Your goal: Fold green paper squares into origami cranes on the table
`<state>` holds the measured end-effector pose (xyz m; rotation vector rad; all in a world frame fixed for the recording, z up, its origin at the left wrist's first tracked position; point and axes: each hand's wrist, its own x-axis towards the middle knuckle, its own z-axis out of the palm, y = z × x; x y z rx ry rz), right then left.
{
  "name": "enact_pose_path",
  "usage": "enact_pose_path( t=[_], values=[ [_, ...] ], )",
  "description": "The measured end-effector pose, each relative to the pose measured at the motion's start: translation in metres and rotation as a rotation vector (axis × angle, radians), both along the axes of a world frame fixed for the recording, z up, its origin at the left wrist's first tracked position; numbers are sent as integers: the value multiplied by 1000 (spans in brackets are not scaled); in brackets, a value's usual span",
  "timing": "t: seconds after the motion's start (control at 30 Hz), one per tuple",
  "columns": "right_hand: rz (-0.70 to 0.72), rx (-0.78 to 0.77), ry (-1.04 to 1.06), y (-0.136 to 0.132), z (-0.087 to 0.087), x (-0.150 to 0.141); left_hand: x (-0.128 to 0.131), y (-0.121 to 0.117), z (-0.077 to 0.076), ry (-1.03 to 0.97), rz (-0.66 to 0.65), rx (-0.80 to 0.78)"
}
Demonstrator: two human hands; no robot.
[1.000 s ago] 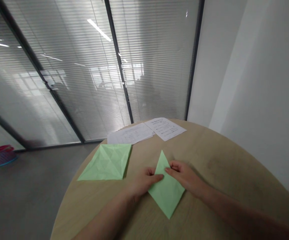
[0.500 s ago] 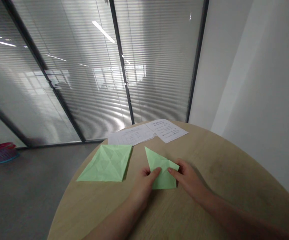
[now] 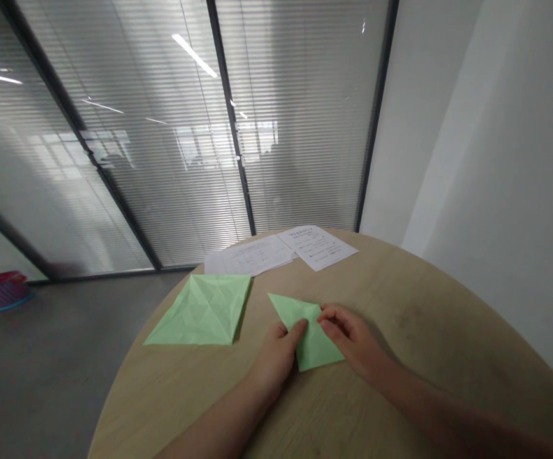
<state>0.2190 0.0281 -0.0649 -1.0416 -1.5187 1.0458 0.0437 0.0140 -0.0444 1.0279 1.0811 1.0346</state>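
The left hand (image 3: pixel 276 354) grasps a folded green paper (image 3: pixel 315 350), thumb on top, just above or against the near middle of the round wooden surface (image 3: pixel 415 319). The right hand (image 3: pixel 355 338) has its thumb and fingertips drawn together at the paper's right edge; whether they pinch it, I cannot tell. One pointed corner juts to the far left. A larger creased green paper (image 3: pixel 202 312) lies to the left, apart from both hands, with printed white sheets (image 3: pixel 318 247) along the far edge.
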Motion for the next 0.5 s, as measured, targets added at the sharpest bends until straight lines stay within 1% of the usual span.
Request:
enact_pose_path(
  t=[0.1, 0.17, 0.33, 0.4, 0.5],
  values=[
    [8, -81, 28, 3, -4, 0, -2, 2, -1, 13, 15, -15],
    [11, -131, 52, 6, -7, -1, -3, 2, -3, 30, -3, -12],
    [-32, -134, 135, 8, -7, -3, -7, 4, -4, 109, -9, 32],
    [14, -174, 156, 7, -4, -2, -9, 5, -4, 132, -16, 33],
    [135, -254, 152, 7, -2, -1, -11, 7, -4, 179, -47, 32]
  ],
)
